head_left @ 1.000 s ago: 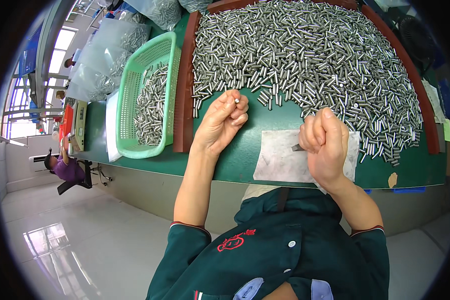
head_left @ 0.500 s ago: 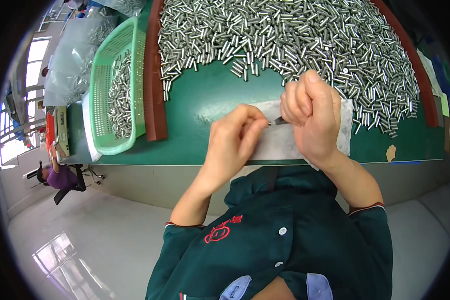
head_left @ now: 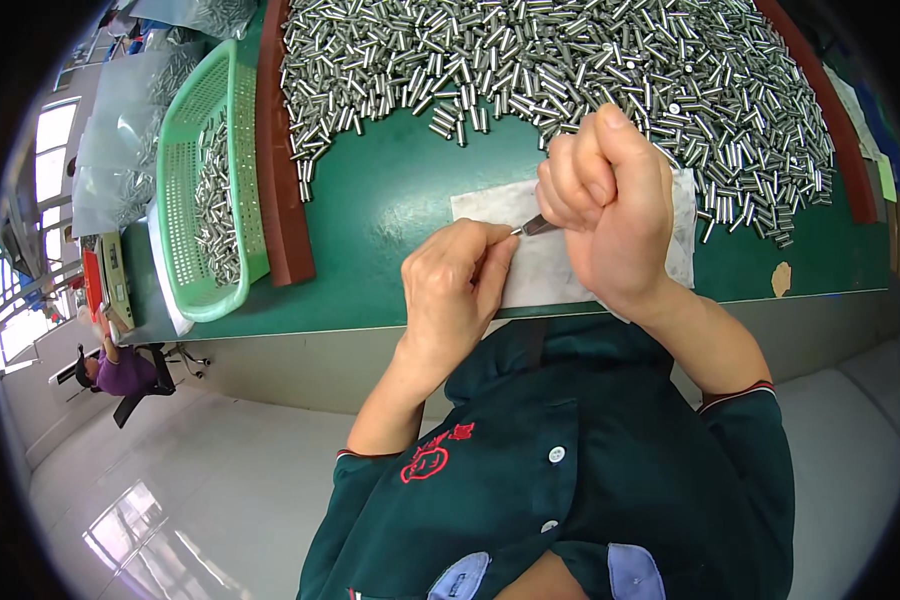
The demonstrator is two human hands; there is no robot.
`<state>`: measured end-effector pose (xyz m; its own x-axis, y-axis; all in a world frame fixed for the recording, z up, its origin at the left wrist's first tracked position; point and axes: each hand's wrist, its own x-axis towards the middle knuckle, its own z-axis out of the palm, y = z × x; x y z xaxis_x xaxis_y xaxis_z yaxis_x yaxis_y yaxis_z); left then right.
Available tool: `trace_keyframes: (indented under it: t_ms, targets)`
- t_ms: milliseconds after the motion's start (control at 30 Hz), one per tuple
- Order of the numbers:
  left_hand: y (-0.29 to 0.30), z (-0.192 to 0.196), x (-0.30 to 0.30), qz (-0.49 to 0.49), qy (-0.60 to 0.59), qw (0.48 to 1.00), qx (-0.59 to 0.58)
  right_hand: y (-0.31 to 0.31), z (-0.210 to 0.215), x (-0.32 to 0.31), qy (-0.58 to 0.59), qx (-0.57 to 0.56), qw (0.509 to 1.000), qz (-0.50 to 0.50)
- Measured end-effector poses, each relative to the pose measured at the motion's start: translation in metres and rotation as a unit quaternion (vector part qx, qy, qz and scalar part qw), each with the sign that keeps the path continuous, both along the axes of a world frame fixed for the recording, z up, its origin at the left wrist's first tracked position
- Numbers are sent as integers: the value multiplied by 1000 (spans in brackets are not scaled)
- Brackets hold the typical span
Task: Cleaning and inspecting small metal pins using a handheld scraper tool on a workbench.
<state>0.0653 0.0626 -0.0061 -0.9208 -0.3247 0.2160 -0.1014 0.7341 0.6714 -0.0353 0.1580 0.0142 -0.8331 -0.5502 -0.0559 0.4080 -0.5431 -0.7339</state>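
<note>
My left hand is closed in a pinch above a white cloth. At its fingertips shows the small bright end of a metal pin; the rest is hidden by the fingers. My right hand is curled in a fist, thumb up, around a tool whose handle I cannot see. Out of that fist a grey, pointed blade reaches left, its tip at or very near the pin. Beyond both hands a wide heap of short, shiny metal pins covers the green table.
Red-brown rails border the heap left and right. A light-green basket of metal pins stands left, beside clear plastic bags with more pins. A tan scrap lies near the table's front edge. Another person sits far left.
The blade has come closer to the pin at my left fingertips, and more of it shows outside my right fist. The whole view has shifted slightly.
</note>
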Motion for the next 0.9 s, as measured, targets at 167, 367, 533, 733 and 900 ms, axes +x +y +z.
trace_keyframes:
  t_ms: [167,367,533,733,900]
  targets:
    - [-1,-2,0,6,3,1000,12,0,-4,-2,-26,-36,999,6]
    - [-1,-3,0,2,16,1000,16,-1,-4,-2,-25,-37,999,6]
    - [0,-3,0,4,6,1000,12,-1,-4,-1,-27,-38,999,7]
    - [0,-2,-1,4,15,1000,24,-3,1,2,5,13,1000,0]
    - [-3,-5,-1,0,14,999,35,-7,-4,4,59,7,998,-7]
